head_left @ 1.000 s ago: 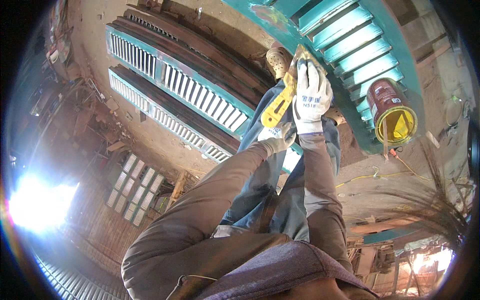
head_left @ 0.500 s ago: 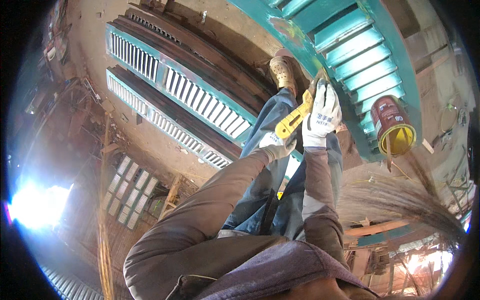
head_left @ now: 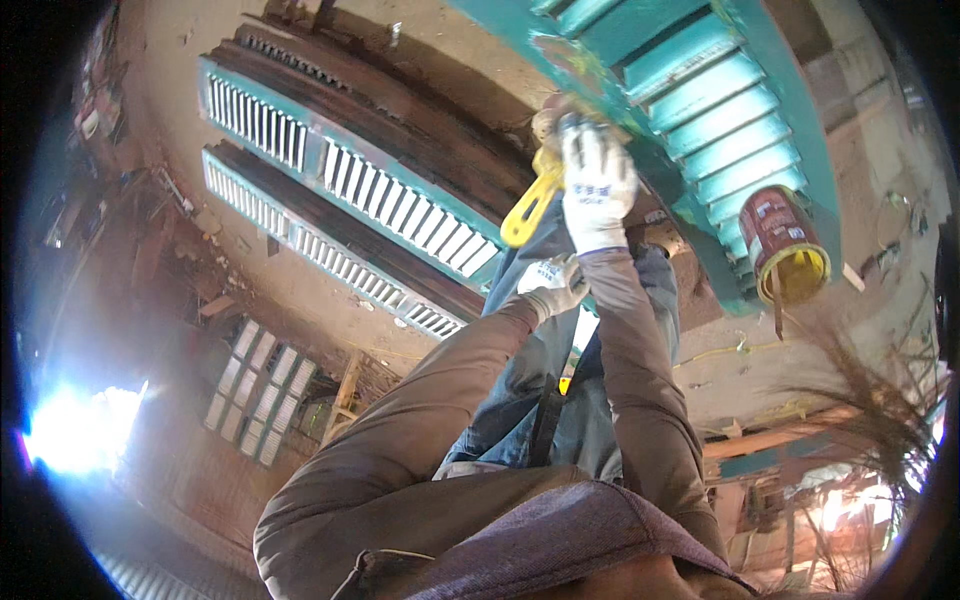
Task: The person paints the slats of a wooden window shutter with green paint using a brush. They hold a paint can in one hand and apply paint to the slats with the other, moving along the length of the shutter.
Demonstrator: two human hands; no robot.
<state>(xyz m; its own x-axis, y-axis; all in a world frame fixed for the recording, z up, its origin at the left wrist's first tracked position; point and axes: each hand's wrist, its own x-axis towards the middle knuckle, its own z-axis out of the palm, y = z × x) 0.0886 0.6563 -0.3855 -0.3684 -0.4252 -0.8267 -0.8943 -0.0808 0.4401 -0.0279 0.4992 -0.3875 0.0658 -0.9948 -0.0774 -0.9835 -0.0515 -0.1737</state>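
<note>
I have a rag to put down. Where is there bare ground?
The ground between the louvered shutters at left and the large teal shutter looks mostly bare towards the top. A strip along their lower-left side has scattered bits. It is crowded where the right hand holds the yellow-handled tool, near the tan shoe and that large shutter.

Teal slatted shutter [head_left: 712, 97] far right's pretty glossy, yellow brush handle [head_left: 543, 187] seems smooth plastic, maroon cylindrical can [head_left: 772, 222] looks metal.
</note>
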